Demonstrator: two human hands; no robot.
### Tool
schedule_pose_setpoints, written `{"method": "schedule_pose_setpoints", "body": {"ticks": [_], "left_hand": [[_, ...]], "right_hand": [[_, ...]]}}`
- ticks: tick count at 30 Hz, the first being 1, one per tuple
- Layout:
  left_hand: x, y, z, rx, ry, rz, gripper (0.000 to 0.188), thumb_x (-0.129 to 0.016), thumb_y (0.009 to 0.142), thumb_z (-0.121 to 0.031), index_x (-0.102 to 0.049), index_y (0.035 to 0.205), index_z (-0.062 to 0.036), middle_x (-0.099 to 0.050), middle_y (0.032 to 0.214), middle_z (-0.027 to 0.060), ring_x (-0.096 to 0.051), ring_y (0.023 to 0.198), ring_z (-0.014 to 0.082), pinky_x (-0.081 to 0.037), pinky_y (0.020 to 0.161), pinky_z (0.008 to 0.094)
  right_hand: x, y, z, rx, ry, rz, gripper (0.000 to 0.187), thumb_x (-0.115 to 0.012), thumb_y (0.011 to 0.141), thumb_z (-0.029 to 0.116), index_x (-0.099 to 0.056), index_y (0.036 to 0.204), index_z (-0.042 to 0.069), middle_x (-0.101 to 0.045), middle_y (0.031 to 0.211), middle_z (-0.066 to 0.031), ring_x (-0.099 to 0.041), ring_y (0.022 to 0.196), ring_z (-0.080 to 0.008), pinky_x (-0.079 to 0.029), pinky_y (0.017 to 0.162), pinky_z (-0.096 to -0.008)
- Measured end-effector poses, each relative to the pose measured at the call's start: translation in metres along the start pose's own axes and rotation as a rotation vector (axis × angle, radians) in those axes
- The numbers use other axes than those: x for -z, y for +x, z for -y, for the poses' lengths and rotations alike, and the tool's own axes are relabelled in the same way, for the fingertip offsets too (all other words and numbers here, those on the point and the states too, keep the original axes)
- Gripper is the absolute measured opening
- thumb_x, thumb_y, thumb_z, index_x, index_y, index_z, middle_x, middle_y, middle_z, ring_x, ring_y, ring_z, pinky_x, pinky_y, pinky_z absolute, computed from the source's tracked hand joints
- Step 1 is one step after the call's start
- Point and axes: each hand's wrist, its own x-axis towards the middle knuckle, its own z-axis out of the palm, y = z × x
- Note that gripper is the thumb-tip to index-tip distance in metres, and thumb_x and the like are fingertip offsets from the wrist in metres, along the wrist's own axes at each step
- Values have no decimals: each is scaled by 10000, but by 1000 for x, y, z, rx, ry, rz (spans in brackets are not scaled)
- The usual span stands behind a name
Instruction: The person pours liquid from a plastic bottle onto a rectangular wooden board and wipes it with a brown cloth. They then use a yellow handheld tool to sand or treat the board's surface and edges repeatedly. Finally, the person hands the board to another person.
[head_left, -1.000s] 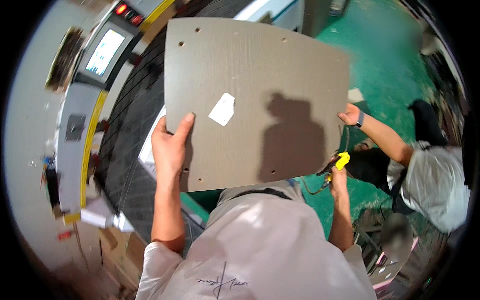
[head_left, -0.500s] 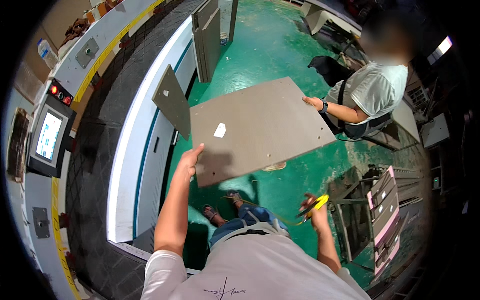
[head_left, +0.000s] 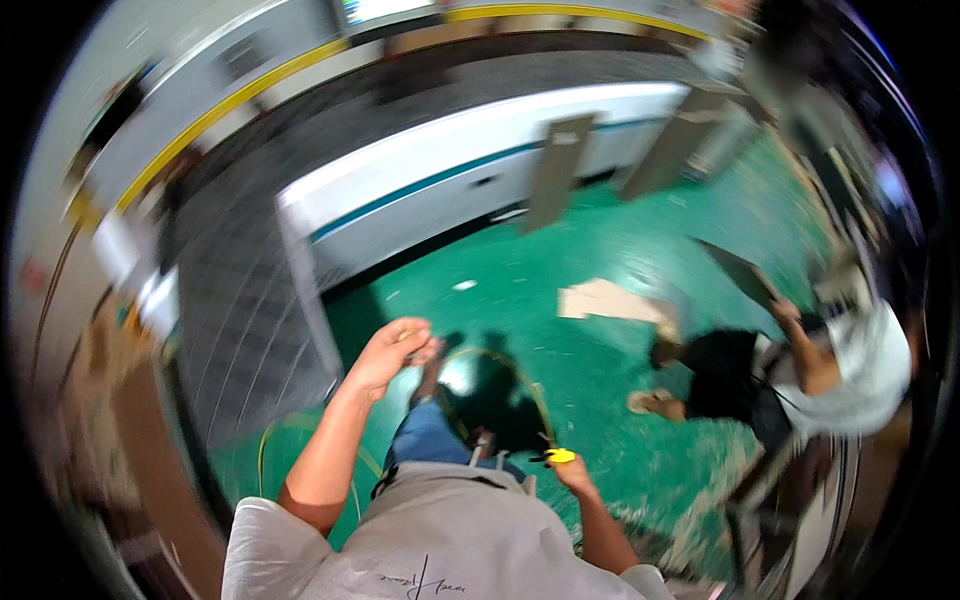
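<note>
My left hand (head_left: pixel 393 357) is raised in front of my body, left of centre, over the green floor. Its fingers curl in toward the thumb, and nothing shows in them. Low at my right side, my right hand (head_left: pixel 574 474) grips a yellow-and-black air blow gun (head_left: pixel 562 456). A thin yellow hose (head_left: pixel 527 375) loops over the floor in front of my feet, seemingly from this tool. Another person at the right holds a grey-brown board (head_left: pixel 742 268), seen nearly edge-on and apart from my hands.
A long white machine (head_left: pixel 440 185) with a dark slatted bed (head_left: pixel 250 330) runs along the left and far side. Narrow boards (head_left: pixel 558 170) lean against it. A flat tan piece (head_left: pixel 610 300) lies on the green floor (head_left: pixel 450 280). The view's rim is blurred.
My left hand has let go of the large board, which the other person now holds at the right. The view has swung left. The air blow gun stays in my right hand.
</note>
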Motion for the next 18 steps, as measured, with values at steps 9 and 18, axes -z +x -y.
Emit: {"method": "schedule_pose_setpoints", "body": {"ticks": [9,18], "left_hand": [[-50,-444,-35,-1418,167,-606,191,-748,938,-141,-717,1071,-7,-706,950,119,-671,775,213,-539,668,307],[59,-706,63,-1410,-479,-510,202,-621,1014,-170,-552,1127,-18,-627,1030,126,-604,839,178,-518,715,308]], "right_hand": [[-45,-19,-28,-197,-407,571,236,-748,928,283,-718,1062,91,-736,878,-44,-656,714,-180,-547,625,-381],[-284,-171,92,68,-783,891,200,-693,950,281,-704,1040,103,-713,883,-36,-654,753,-193,-553,679,-385]]}}
